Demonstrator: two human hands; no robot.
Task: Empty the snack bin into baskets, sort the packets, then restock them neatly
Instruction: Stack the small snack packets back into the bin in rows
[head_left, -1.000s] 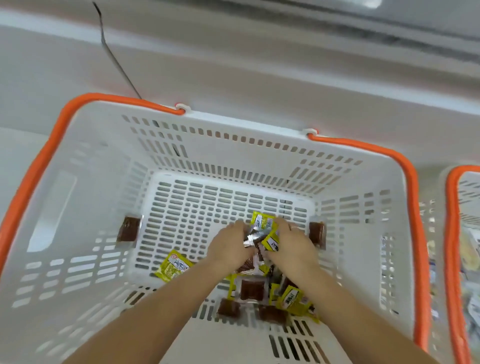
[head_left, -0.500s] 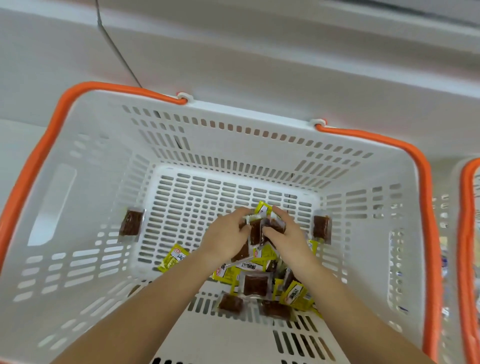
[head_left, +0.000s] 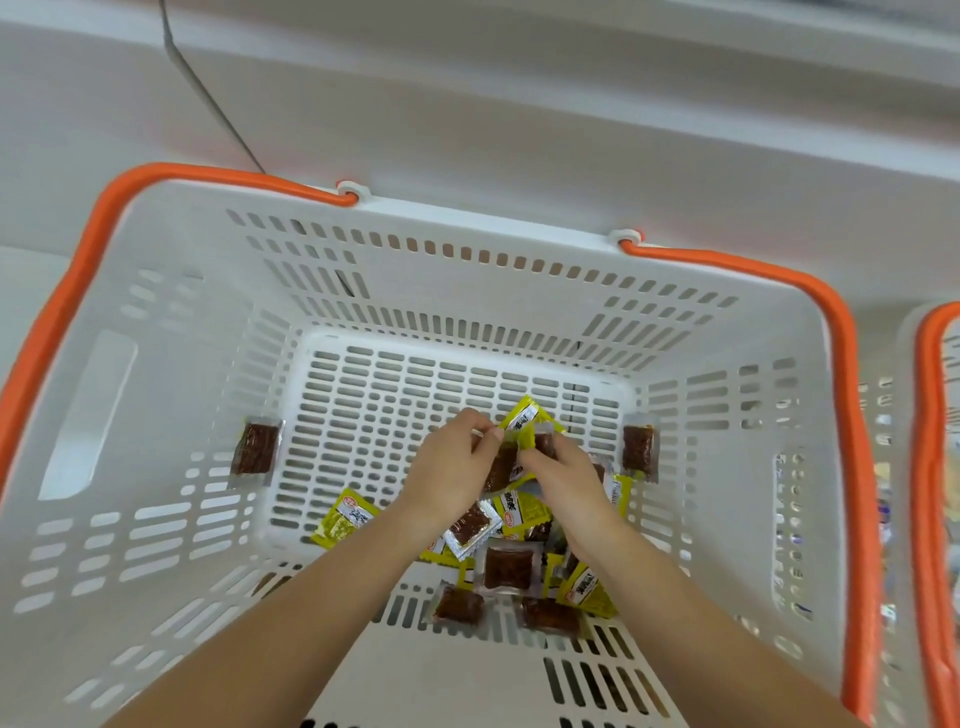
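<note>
White slotted basket (head_left: 156, 467) with orange handles, seen from above, filling most of the frame. Second basket (head_left: 935, 467) cut off at the right edge.

Left hand (head_left: 452, 467) and right hand (head_left: 563, 475) meeting just right of centre, over the basket floor. Left fingers curled round a small bundle of packets, thumb and forefinger pinching at its top. Right fingers curled likewise on the same bundle (head_left: 524, 441), a yellow packet and a brown one showing between the two hands. Exact count in the bundle not to be told.

Loose packets (head_left: 506, 566), yellow and brown mixed, heaped below the hands at lower centre. One yellow packet (head_left: 345, 519) apart at centre left. One brown packet (head_left: 255, 449) against the left wall; another brown packet (head_left: 640, 452) against the right wall.

Step in hand, by judgement: gathering and sorting packets by kind. Task well short of finished, with the kinds mixed in the heap and nothing restocked.

For doing it well: squaring packet edges together before adding more; keeping one kind per bundle; holding by the flat faces, not the slippery sealed margins. Likely fault: thin foil packets sliding out of an overfull grip, or catching in the floor slots. Strays at both walls best collected last, once the heap is cleared.
</note>
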